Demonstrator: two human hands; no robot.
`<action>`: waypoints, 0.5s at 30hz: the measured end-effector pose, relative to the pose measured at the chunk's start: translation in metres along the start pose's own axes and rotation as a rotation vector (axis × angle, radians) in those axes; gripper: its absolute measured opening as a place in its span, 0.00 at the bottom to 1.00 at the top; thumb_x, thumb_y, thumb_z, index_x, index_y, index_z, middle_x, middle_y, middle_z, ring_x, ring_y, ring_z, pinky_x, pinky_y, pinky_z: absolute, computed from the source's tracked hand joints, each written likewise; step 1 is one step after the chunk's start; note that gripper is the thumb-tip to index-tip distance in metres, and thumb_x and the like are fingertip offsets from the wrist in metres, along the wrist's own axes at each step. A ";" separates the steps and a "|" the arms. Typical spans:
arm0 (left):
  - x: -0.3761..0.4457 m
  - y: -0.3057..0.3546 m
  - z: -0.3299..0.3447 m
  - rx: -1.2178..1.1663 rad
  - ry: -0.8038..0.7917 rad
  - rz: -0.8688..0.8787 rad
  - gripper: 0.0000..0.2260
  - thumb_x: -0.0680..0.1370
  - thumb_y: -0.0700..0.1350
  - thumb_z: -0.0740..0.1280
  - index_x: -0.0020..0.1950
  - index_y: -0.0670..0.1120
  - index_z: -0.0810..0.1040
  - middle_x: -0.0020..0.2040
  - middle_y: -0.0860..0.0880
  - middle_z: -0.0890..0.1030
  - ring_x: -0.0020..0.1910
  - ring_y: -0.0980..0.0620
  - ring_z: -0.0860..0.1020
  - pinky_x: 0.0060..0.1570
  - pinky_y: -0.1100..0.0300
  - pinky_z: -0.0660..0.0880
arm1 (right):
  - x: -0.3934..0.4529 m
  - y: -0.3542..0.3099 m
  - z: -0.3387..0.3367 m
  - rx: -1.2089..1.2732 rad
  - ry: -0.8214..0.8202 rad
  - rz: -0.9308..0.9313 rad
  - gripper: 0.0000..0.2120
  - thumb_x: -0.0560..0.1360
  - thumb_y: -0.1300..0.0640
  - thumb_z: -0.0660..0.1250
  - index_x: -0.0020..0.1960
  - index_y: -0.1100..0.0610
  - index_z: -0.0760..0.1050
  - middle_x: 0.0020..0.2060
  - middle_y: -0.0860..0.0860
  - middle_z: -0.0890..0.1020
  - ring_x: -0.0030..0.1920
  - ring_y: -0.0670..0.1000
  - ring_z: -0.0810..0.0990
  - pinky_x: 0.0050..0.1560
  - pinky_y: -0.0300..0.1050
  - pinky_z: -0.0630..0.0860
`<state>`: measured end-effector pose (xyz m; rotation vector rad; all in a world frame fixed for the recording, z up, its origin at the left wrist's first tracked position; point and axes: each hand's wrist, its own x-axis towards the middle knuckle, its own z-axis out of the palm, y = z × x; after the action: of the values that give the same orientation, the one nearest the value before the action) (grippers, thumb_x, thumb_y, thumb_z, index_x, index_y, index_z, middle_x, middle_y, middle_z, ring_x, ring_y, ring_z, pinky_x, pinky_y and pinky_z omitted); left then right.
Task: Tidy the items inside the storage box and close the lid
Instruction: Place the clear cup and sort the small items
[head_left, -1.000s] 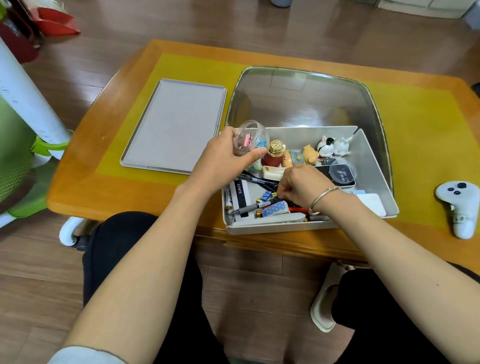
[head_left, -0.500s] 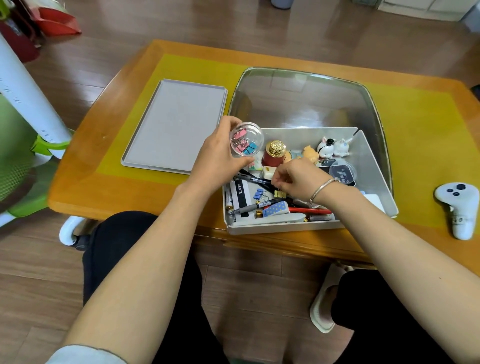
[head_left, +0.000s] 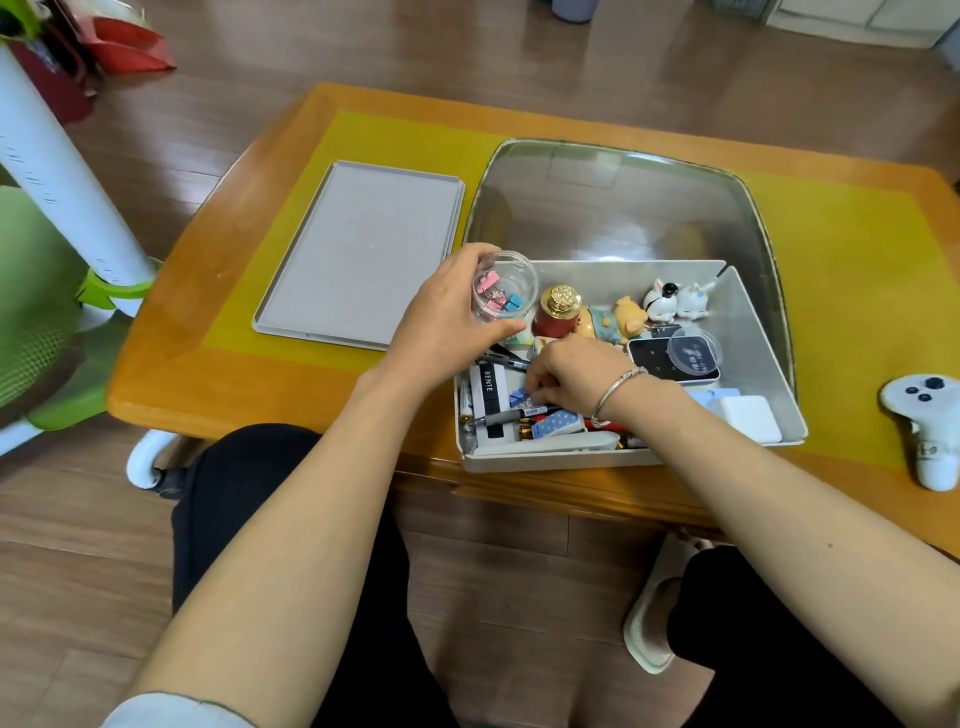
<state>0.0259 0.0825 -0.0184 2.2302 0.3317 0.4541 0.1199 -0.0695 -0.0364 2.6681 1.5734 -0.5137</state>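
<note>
A grey storage box (head_left: 763, 332) sits open on the table's near edge, full of pens, small figurines, a red bottle with a gold cap (head_left: 558, 312) and a black device (head_left: 670, 364). Its flat grey lid (head_left: 363, 249) lies on the table to the left. My left hand (head_left: 447, 317) holds a small clear round tub (head_left: 504, 288) with pink and blue binder clips above the box's left side. My right hand (head_left: 571, 379) reaches down into the box, fingertips pinched on a blue binder clip (head_left: 519, 397) among the pens.
A clear dome-like cover (head_left: 623, 202) rests behind the box. A white game controller (head_left: 930, 426) lies at the right on the yellow mat (head_left: 857, 260). A green and white chair (head_left: 47, 291) stands left of the wooden table. My knees are under the near edge.
My right hand shifted left and down onto the blue clips among the pens. My left hand tilted the clear tub so its opening faces up.
</note>
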 end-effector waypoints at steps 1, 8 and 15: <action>0.000 0.000 0.000 0.010 0.003 0.005 0.30 0.66 0.51 0.78 0.64 0.51 0.69 0.56 0.58 0.73 0.53 0.61 0.72 0.46 0.76 0.69 | 0.000 0.000 0.000 -0.002 0.008 -0.016 0.10 0.73 0.54 0.70 0.54 0.49 0.80 0.45 0.47 0.82 0.48 0.51 0.79 0.44 0.41 0.71; -0.001 -0.002 0.003 0.033 -0.007 -0.024 0.30 0.67 0.54 0.77 0.64 0.50 0.69 0.58 0.54 0.76 0.55 0.55 0.75 0.52 0.60 0.75 | 0.001 -0.003 -0.001 0.088 -0.067 -0.098 0.09 0.72 0.54 0.70 0.53 0.47 0.82 0.48 0.45 0.84 0.47 0.47 0.80 0.45 0.38 0.72; -0.002 -0.001 0.004 0.068 -0.045 -0.047 0.31 0.67 0.54 0.77 0.65 0.51 0.68 0.60 0.52 0.76 0.56 0.54 0.75 0.54 0.55 0.77 | -0.001 0.001 0.005 0.172 0.009 -0.031 0.06 0.73 0.59 0.69 0.49 0.58 0.81 0.42 0.53 0.84 0.44 0.51 0.81 0.50 0.48 0.77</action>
<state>0.0254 0.0798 -0.0222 2.2895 0.3799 0.3715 0.1186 -0.0715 -0.0413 2.7751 1.6478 -0.6686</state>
